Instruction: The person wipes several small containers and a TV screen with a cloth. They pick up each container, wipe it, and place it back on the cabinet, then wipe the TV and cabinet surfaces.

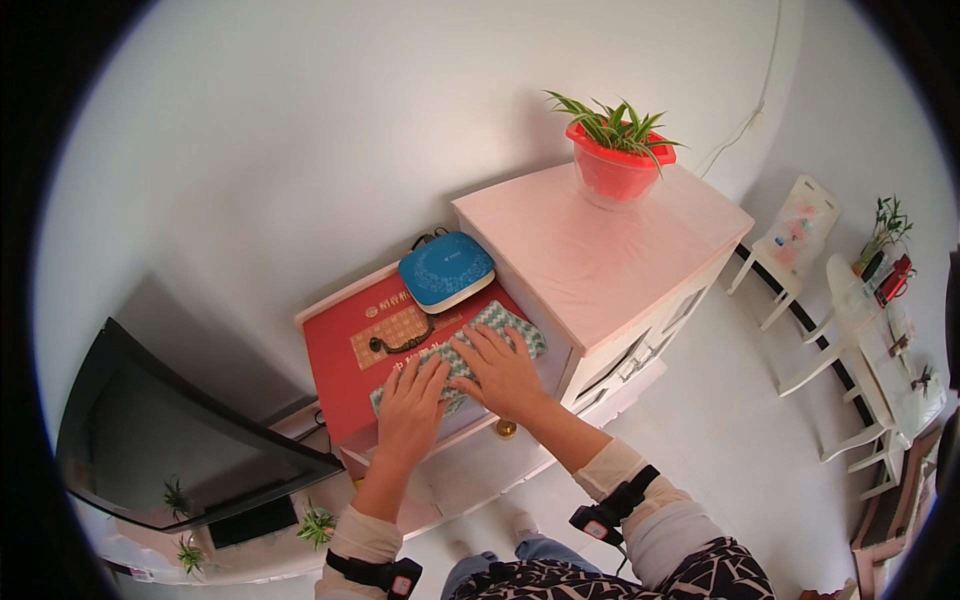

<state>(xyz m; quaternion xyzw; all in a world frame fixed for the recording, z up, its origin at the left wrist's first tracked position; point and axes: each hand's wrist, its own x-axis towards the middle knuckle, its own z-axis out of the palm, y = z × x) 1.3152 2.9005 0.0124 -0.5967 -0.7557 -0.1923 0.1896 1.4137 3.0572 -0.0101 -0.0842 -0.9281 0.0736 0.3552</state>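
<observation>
A green-and-white zigzag cloth (pixel 431 356) lies bunched along the front edge of a red box (pixel 334 401). My left hand (pixel 412 405) rests palm down on the cloth's left part, fingers stretched out. Just to its right, my right hand (pixel 502 367) lies flat on the cloth with its fingers spread. Neither hand grips the fabric. Behind the cloth, a dark curved handle (pixel 405 345) lies on the box top, which bears writing. A blue set-top box (pixel 448 270) with a white base sits at the back right of the red box.
A taller pink-topped cabinet (pixel 540 247) stands right, bearing a spider plant in a red pot (pixel 622 169). On the left is a television (pixel 180 442). A gold knob (pixel 506 429) sticks out below my right hand. A white chair (pixel 799 232) stands farther right.
</observation>
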